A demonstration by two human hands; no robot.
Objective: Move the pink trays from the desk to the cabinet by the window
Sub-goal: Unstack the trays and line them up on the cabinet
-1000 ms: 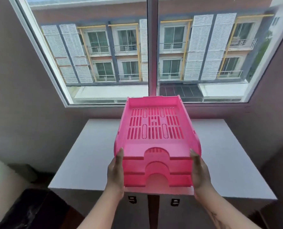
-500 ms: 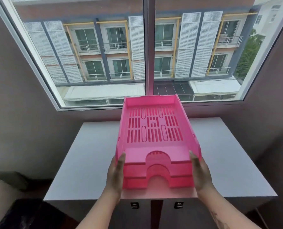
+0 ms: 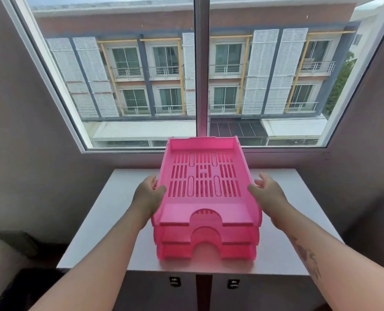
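The stack of three pink trays (image 3: 205, 199) rests on the white top of the cabinet (image 3: 110, 221) under the window, its arched front facing me. My left hand (image 3: 149, 196) is beside the stack's left wall about halfway along, fingers apart, with the thumb tip touching the top tray's rim. On the other side, my right hand (image 3: 268, 194) mirrors it at the right wall, with fingers spread and the thumb against the rim. Neither hand is closed around the trays.
A large window (image 3: 201, 70) with a centre post rises just behind the cabinet. Two dark door handles (image 3: 174, 281) show on the cabinet front. Grey walls close in at left and right. A dark object lies on the floor at lower left.
The trays came down onto the cabinet top. Both hands left the front corners and slid forward along the sides, and their fingers have opened.
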